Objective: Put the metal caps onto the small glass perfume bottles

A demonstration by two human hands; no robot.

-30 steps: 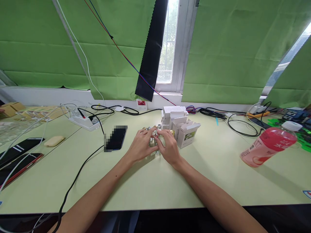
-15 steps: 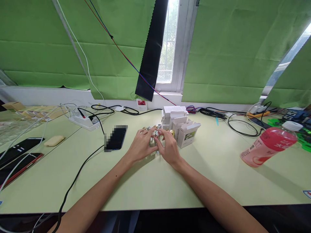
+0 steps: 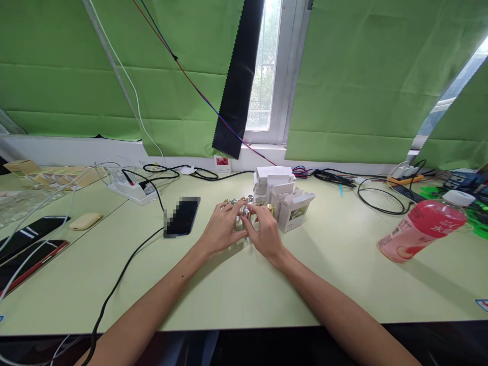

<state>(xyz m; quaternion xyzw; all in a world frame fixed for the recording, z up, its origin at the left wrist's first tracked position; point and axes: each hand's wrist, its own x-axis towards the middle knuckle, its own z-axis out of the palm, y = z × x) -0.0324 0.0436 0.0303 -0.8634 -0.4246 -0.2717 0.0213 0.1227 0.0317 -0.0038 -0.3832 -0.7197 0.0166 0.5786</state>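
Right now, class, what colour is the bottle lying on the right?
Pink-red, white cap: bottle, head view.

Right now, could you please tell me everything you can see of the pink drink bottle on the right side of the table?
The pink drink bottle looks like clear plastic wrapped in a pink and red label with white lettering and a peach-like picture near its base. A white screw cap closes its far end. In this wide view it appears strongly tilted, cap up and to the right, base towards the table; whether it truly leans or lies cannot be told. It casts a shadow to its right. Nothing else touches it, and both hands are well away.
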